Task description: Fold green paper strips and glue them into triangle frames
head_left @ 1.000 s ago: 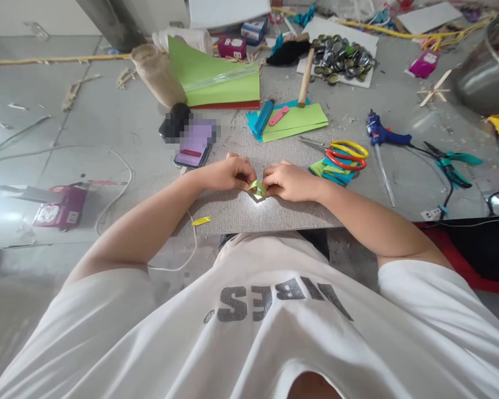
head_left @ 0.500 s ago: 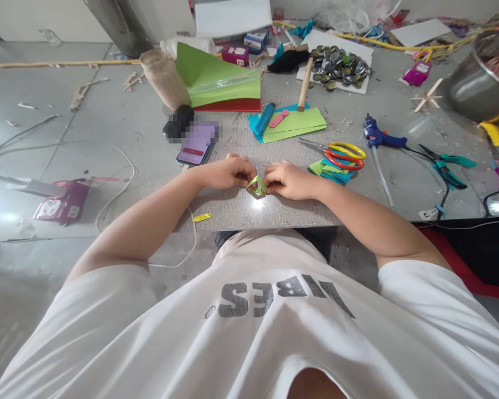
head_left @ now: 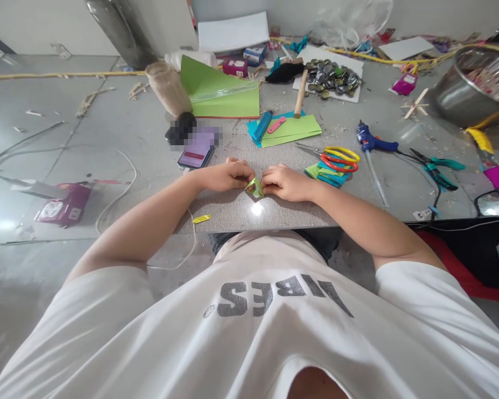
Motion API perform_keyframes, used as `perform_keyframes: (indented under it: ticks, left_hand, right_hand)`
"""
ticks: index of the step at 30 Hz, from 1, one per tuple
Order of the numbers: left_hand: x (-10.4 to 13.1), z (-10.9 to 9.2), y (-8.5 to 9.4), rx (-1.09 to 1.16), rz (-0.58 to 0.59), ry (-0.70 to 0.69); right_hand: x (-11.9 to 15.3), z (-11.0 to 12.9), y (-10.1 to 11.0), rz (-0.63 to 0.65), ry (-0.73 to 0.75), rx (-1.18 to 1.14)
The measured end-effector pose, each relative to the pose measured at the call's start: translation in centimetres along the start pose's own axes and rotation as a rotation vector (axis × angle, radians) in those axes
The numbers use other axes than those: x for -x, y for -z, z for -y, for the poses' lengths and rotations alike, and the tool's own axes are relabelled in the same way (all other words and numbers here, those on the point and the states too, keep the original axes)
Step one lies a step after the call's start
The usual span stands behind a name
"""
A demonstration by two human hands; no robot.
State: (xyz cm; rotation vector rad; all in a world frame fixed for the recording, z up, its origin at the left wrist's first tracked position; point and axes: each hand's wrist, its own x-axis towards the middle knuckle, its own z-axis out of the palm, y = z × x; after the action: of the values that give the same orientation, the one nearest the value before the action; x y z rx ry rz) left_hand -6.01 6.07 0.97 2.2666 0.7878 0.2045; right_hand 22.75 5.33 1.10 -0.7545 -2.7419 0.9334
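Between my hands, close to the table's front edge, is a small folded piece of green paper [head_left: 255,189], bent into an open angular shape. My left hand [head_left: 232,175] pinches its left side with curled fingers. From the other side my right hand [head_left: 283,182] grips the same paper, fingertips pressed together. Right of my right hand lie scissors [head_left: 340,159] with yellow and red handles, on a small stack of blue and green paper pieces [head_left: 326,176]. A phone [head_left: 196,151] with a lit screen lies behind my left hand.
Green and blue sheets [head_left: 293,132] lie ahead with a blue cutter [head_left: 263,126] on them. A glue gun [head_left: 374,138], pliers [head_left: 438,163] and a metal pot [head_left: 466,91] are to the right. Bottle caps [head_left: 335,77] are heaped at the back. A white cable [head_left: 120,191] curves at left.
The camera view has tilted slightly, so the table things appear a little lower and those at right a little further left. Both hands keep hold of the green paper, whose shape looks slightly narrower.
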Motion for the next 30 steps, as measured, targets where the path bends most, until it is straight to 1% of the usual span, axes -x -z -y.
perform_keyframes:
  ticks: [4,7,10,12,14,16,17,18,19,20,21,23,24,26,28,30]
  left_hand:
    - [0.5,-0.5,0.4,0.062,-0.026,-0.016]
    - [0.8,-1.0,0.4,0.096,-0.038,0.001]
    - [0.7,-1.7,0.0,0.090,-0.074,0.033]
    - [0.5,-1.9,-0.5,0.067,-0.120,0.037]
    - [0.4,-1.9,-0.9,0.046,-0.152,0.039]
    - [0.3,-1.7,-1.2,0.032,-0.171,0.052]
    - [0.3,-1.5,-1.3,0.028,-0.184,0.062]
    - [0.3,-1.3,-1.4,0.020,-0.207,0.071]
    - [0.3,-1.1,-1.5,0.004,-0.242,0.077]
    - [0.3,-0.9,-1.6,-0.020,-0.287,0.086]
    - [0.3,-0.7,-1.6,-0.051,-0.340,0.101]
    - [0.2,-0.7,-1.7,-0.103,-0.433,0.163]
    - [0.2,-0.8,-1.8,-0.113,-0.460,0.201]
    - [0.1,-1.1,-1.8,-0.091,-0.477,0.265]
    - [-0.1,-1.5,-1.6,-0.038,-0.485,0.307]
    - [-0.2,-1.7,-1.4,0.027,-0.515,0.354]
  right_hand:
    - [0.1,0.0,-0.2,0.001,0.009,-0.003]
    - [0.2,0.3,-0.3,-0.010,-0.006,0.008]
    - [0.6,0.8,0.7,0.007,-0.020,-0.015]
    - [1.0,0.6,2.6,-0.032,-0.048,-0.056]
    - [1.2,-0.5,5.4,-0.177,-0.128,-0.059]
    - [1.2,-2.8,8.8,-0.349,-0.251,0.014]
    - [1.1,-4.2,10.5,-0.405,-0.310,0.090]
    - [1.0,-5.8,12.1,-0.433,-0.373,0.172]
    - [0.8,-7.4,13.5,-0.424,-0.441,0.255]
    - [0.6,-8.8,14.7,-0.383,-0.504,0.334]
    - [0.4,-10.1,15.6,-0.311,-0.549,0.398]
    - [0.0,-12.0,16.6,-0.161,-0.567,0.501]
    - [-0.3,-12.5,16.8,-0.101,-0.562,0.538]
    - [-0.8,-13.2,16.6,-0.016,-0.550,0.593]
    - [-1.3,-13.5,16.3,0.033,-0.548,0.639]
    - [-1.7,-13.7,16.1,0.061,-0.548,0.686]
